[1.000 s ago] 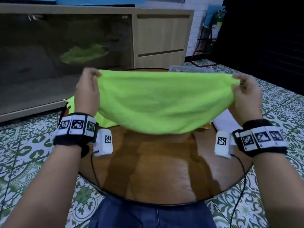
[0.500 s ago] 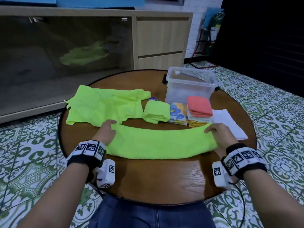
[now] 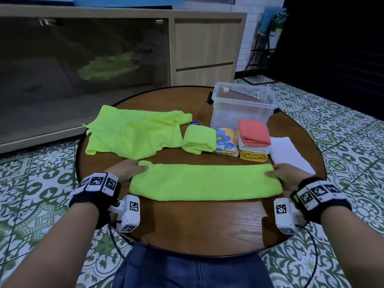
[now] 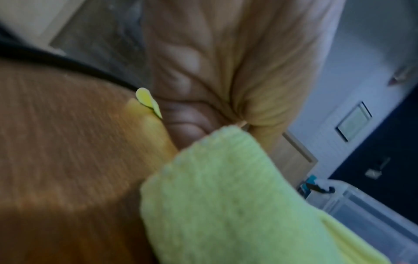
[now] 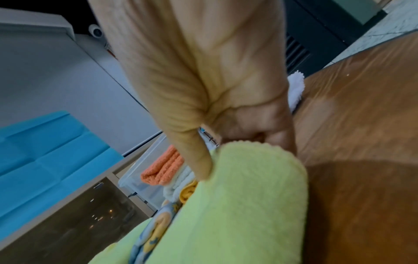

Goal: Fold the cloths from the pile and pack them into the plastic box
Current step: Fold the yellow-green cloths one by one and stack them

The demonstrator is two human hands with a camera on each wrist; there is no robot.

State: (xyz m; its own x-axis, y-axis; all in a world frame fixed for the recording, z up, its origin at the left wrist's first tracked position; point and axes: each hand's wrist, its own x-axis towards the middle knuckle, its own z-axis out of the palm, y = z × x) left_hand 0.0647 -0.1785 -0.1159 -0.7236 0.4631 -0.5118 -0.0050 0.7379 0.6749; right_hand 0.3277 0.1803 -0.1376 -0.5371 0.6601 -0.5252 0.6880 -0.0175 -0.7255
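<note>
A lime green cloth (image 3: 204, 181), folded into a long strip, lies flat across the near half of the round wooden table (image 3: 197, 225). My left hand (image 3: 133, 170) pinches its left end and my right hand (image 3: 280, 173) pinches its right end. In the left wrist view the curled fingers (image 4: 185, 116) close on the cloth's edge (image 4: 226, 205). In the right wrist view the thumb (image 5: 199, 160) presses on top of the cloth (image 5: 237, 205). The clear plastic box (image 3: 220, 94) stands open at the back right of the table.
An unfolded heap of lime green cloths (image 3: 133, 134) lies at the back left. In front of the box sit a folded green cloth (image 3: 198, 140), a floral one (image 3: 226, 142), a coral-topped stack (image 3: 253, 133) and a flat white cloth (image 3: 288, 154). A cabinet stands behind the table.
The cloth was held up, spread in the air; both hands brought it down and it now lies on the table as a folded strip, pulled slightly nearer and straighter.
</note>
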